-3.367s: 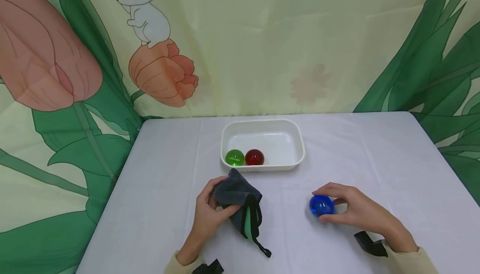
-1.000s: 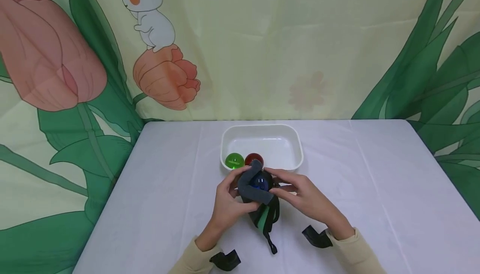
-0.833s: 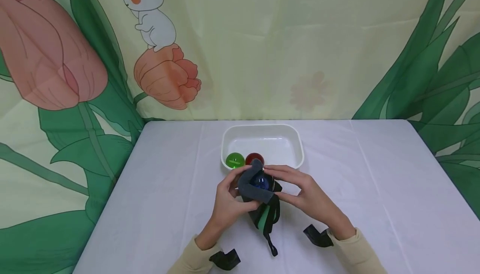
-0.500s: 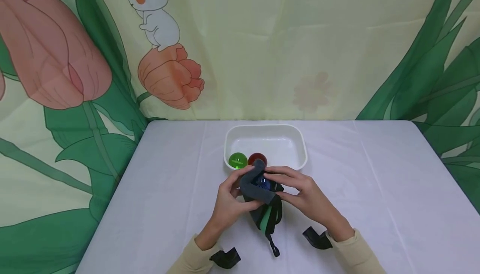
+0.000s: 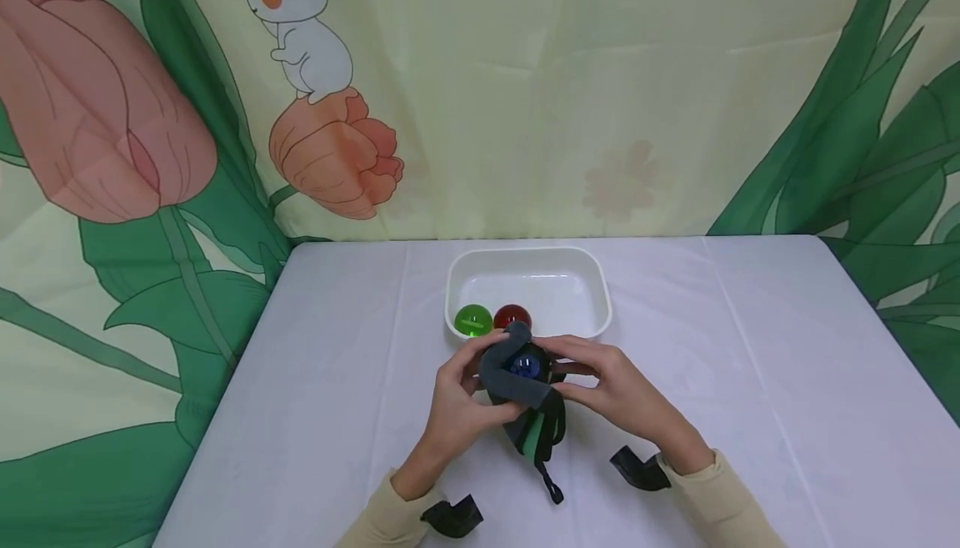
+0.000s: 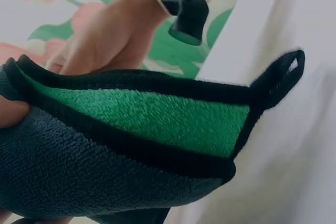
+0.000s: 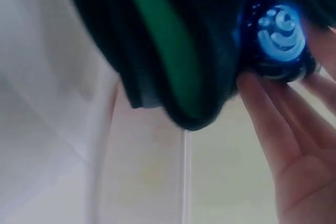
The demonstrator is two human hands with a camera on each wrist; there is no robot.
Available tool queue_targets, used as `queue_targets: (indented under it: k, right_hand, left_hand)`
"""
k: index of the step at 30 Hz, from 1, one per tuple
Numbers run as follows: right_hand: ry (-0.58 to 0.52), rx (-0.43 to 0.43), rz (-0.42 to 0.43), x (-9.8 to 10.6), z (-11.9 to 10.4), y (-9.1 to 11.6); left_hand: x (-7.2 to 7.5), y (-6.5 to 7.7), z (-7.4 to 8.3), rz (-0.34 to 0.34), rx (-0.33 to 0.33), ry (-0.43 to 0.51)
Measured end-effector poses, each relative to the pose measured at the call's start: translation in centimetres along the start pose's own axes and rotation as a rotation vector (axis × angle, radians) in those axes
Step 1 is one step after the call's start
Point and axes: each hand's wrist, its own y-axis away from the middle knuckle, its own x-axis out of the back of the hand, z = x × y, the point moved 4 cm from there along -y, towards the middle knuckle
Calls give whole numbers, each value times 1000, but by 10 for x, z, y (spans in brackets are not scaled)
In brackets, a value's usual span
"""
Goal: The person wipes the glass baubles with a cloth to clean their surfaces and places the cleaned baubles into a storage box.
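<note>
A folded dark grey-blue cloth (image 5: 513,387) with a green inner side, black edging and a hanging loop (image 6: 286,80) is held just in front of the tray. My left hand (image 5: 465,406) grips it from the left, thumb on the near fold; in the left wrist view that thumb (image 6: 11,113) presses the grey pile. Inside the fold sits a clear blue ball (image 5: 527,365), its upper part showing. Fingers and thumb of my right hand (image 5: 618,385) hold the ball and cloth from the right. In the right wrist view, fingertips lie against the shiny ball (image 7: 282,34).
Behind the hands stands a white rectangular tray (image 5: 566,254) with a green ball (image 5: 473,320) and a red ball (image 5: 512,316) at its near left. A white cloth covers the table (image 5: 337,364). A printed flower curtain (image 5: 480,114) hangs behind.
My right hand has brought the blue ball from the table's right side into the cloth, which my left hand moved rightward and folded around it. Lately only the right fingers shift slightly on the ball.
</note>
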Motion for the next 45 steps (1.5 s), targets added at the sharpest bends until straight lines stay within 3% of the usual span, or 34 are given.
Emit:
queue_targets:
  k: [6, 9, 13, 19, 22, 25, 33, 42, 45]
  right_hand:
    - [183, 230, 109, 0, -7, 3]
    - [224, 300, 121, -1, -9, 4]
    - [206, 273, 108, -2, -6, 4]
    - [90, 68, 33, -3, 2, 0]
    - [71, 35, 9, -3, 3, -1]
    - [92, 74, 15, -1, 1, -2]
    - [204, 303, 79, 3, -5, 1]
    - [202, 315, 88, -1, -4, 2]
    - [164, 269, 77, 0, -4, 2]
  left_hand:
    - [1, -5, 3, 8, -11, 27]
    - [2, -5, 3, 8, 3, 35]
    - [2, -4, 3, -11, 12, 28]
    - [1, -3, 0, -23, 31, 23]
    - [2, -3, -2, -18, 39, 28]
    - [3, -3, -2, -11, 35, 31]
    - [3, -4, -1, -15, 14, 60]
    - [3, -3, 0, -22, 19, 45]
    - [3, -2, 0, -35, 24, 40]
